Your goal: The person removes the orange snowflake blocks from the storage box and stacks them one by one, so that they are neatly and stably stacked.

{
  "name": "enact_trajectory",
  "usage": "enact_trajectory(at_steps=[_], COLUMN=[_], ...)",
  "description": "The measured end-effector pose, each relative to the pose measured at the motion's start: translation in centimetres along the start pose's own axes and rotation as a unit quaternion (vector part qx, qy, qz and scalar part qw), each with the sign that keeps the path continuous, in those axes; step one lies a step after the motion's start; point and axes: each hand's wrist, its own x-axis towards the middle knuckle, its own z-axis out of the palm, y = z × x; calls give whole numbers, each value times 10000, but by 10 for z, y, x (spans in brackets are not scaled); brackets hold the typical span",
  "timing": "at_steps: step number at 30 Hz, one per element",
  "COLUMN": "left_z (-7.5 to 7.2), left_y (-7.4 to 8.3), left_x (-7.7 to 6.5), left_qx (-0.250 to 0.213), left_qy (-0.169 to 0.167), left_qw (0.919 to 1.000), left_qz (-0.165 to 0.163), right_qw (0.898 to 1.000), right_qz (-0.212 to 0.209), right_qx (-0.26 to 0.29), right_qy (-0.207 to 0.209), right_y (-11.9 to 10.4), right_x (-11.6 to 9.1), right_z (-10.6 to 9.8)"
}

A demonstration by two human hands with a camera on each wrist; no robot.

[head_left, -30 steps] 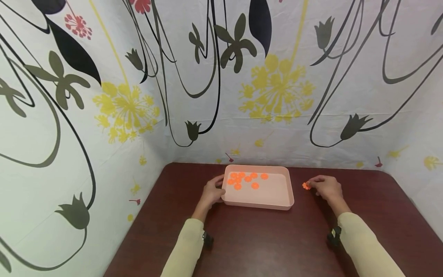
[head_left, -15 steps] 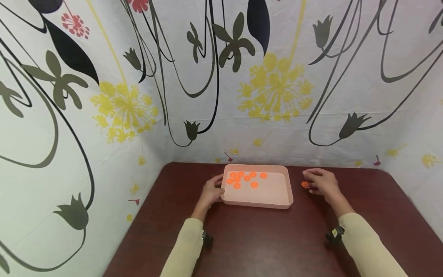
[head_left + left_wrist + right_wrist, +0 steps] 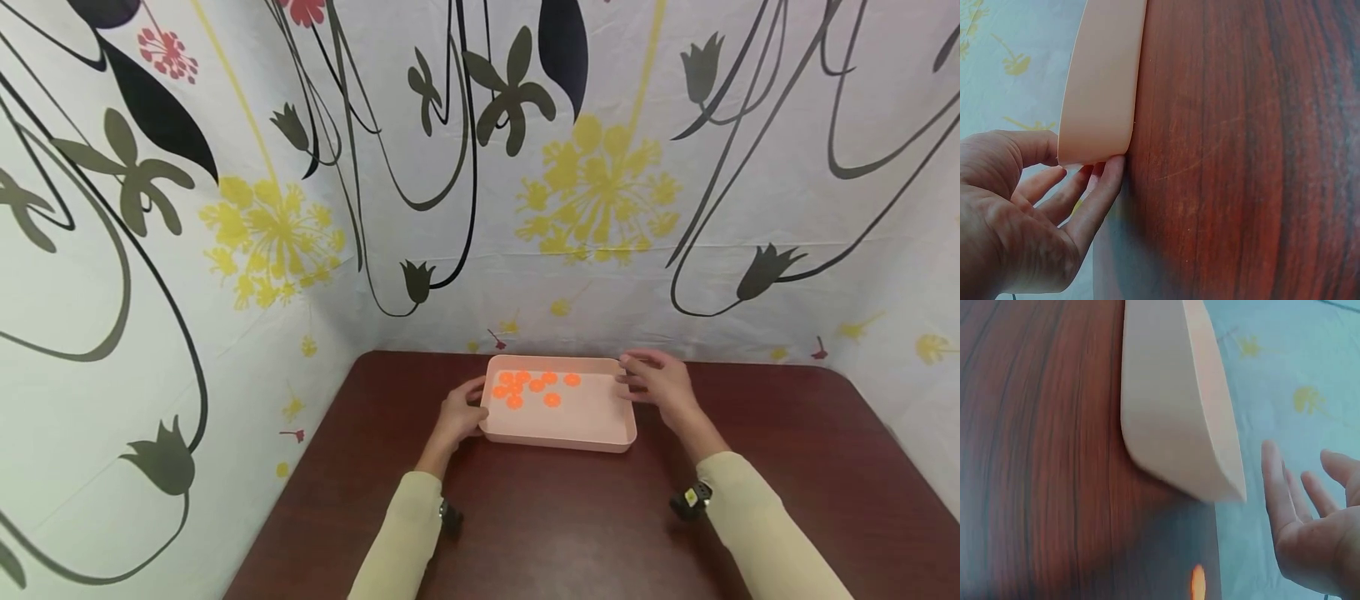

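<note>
A shallow pale pink tray point(image 3: 592, 417) lies on the table, holding several small orange scalloped discs point(image 3: 552, 400) toward its left and back. At the tray's left end my left hand point(image 3: 457, 414) grips it, thumb at the rim; the left wrist view shows the fingers point(image 3: 1100, 194) against the end wall. My right hand point(image 3: 663, 387) is at the tray's right rim with fingers spread, holding nothing; in the right wrist view a gap shows between hand and tray. One orange piece point(image 3: 1197, 584) lies on the table past the tray's right end, hidden in the head view.
The dark reddish-brown wooden table point(image 3: 555, 517) has rounded far corners. A white wall covering point(image 3: 420, 242) with printed flowers and stems stands right behind the table and along its left side. Each wrist carries a small black device point(image 3: 690, 500).
My right hand first pinched an orange disc right of the tray, then let it go and moved left to the tray's right rim. The left hand and tray stay in place.
</note>
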Motion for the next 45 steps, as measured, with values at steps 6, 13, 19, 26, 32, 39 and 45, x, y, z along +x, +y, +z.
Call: enact_trajectory(at_steps=[6,13,19,26,32,39,45], left_z=[-2,-2,2,3,1,-1,1], left_y=[-2,-3,-4,-4,-4,-4,-3], left_x=[0,2,3,4,3,4,3], left_qx=[-16,-39,-14,12,-8,-42,-29], left_qy=[10,-2,42,104,148,140,115], left_qw=[10000,10000,10000,9999,9999,9999,9999], left_qz=[-3,16,-25,2,-25,43,0], right_qw=[9999,9973,9893,9892,9943,9936,9912], right_qz=[5,393,281,-62,-36,-119,-203], right_qx=[-77,-503,-1287,-1262,-750,-831,-997], right_qy=[99,373,625,744,759,760,849], right_y=[4,19,30,39,45,51,56], right_x=[5,16,22,26,29,37,41], right_z=[47,72,76,84,88,90,91])
